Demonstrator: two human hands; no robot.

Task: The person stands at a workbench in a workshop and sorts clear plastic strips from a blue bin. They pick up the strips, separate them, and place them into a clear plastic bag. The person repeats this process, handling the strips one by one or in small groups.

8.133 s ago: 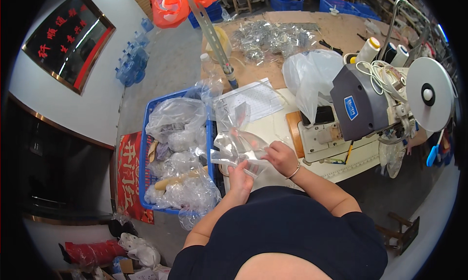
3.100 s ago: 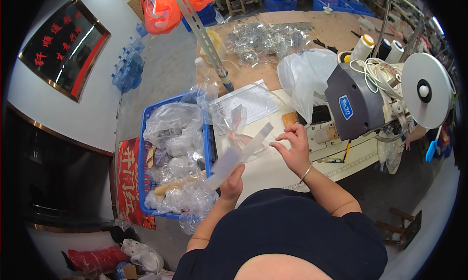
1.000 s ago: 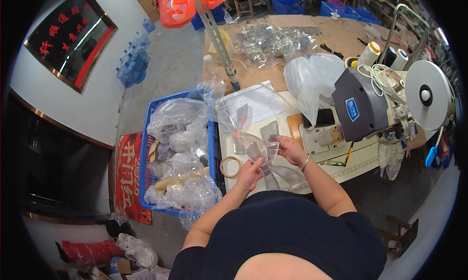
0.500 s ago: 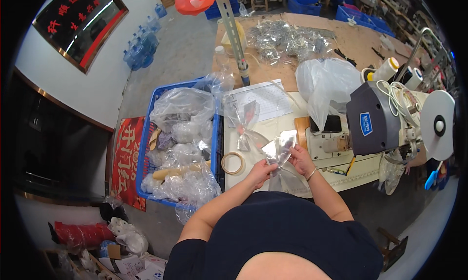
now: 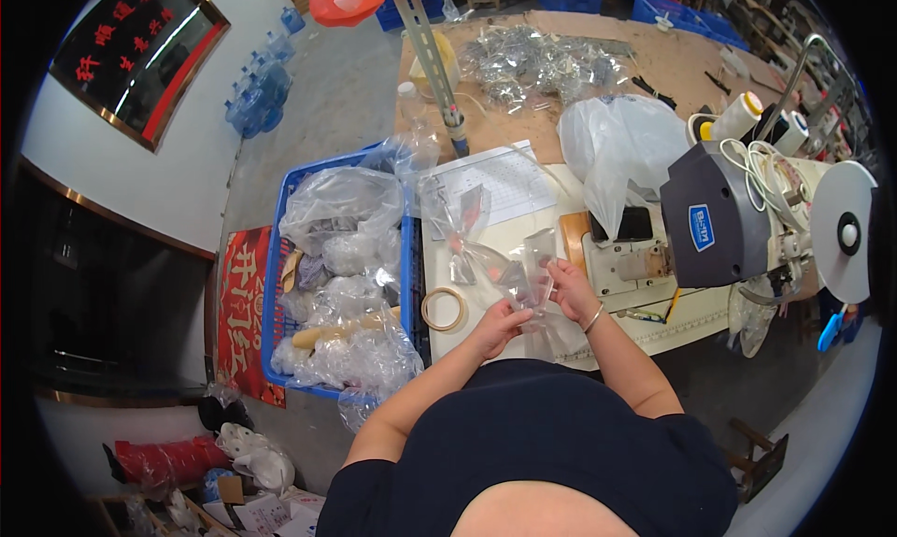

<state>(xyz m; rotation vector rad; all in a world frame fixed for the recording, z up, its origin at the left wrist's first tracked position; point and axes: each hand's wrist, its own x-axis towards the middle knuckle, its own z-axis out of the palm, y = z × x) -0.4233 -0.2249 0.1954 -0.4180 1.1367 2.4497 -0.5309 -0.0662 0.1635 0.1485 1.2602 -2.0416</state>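
Note:
Both of my hands hold a floppy clear plastic sheet piece (image 5: 536, 273) above the white sewing table (image 5: 486, 345). My left hand (image 5: 501, 329) pinches its lower left part between thumb and fingers. Higher up, at its right edge, my right hand (image 5: 573, 294) is closed on the same piece. Another clear plastic piece (image 5: 464, 247) with folded, pointed ends lies just left of it, partly over a printed paper sheet (image 5: 495, 179). The sewing machine (image 5: 707, 221) stands to the right of my hands.
A tape roll (image 5: 427, 313) lies between my left forearm and a blue crate (image 5: 408, 275) full of bagged items. A white plastic bag (image 5: 621, 144) sits behind the machine. A metal post (image 5: 432, 60) rises beyond the paper. Clear plastic pieces (image 5: 537, 65) are heaped on the far table.
The clear plastic piece has been turned in my hands, and its bright glare has faded. My hands have stayed nearly in place. The whole view has shifted slightly.

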